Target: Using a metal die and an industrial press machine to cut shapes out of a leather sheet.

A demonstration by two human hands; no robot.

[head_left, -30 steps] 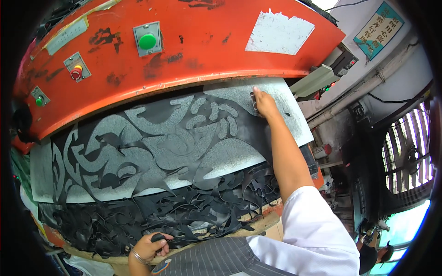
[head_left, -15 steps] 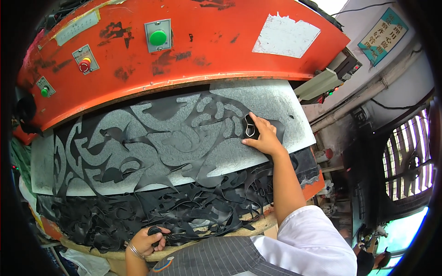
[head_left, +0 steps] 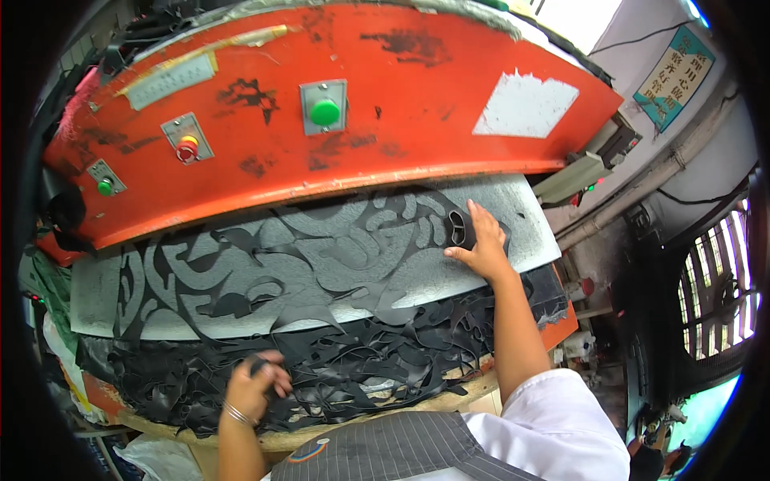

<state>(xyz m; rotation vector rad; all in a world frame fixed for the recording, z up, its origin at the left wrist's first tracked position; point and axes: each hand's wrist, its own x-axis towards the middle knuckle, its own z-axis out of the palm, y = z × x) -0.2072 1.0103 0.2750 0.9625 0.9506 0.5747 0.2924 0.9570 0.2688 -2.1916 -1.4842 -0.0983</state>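
My right hand (head_left: 486, 248) is stretched out over the cutting board, its fingers spread. Right beside the thumb and fingers stands a small cutting die (head_left: 458, 230) with a bright metal edge, on the black sheet material (head_left: 377, 298). That sheet is full of curved cut-outs, and the pale cutting board (head_left: 529, 232) shows through them. Over the heap of scraps my left hand (head_left: 255, 385), slightly blurred, has its fingers curled around a small black piece (head_left: 258, 366).
An orange press beam (head_left: 417, 104) with a green push button (head_left: 325, 112) and a red knob (head_left: 187, 147) spans the far side. Black offcuts (head_left: 345, 369) are piled along the board's near edge. Pipes (head_left: 634, 196) run along the wall at right.
My left hand has lifted from the near edge toward the board, over the scraps. The right hand's fingers have straightened and spread beside the die. The whole view has shifted.
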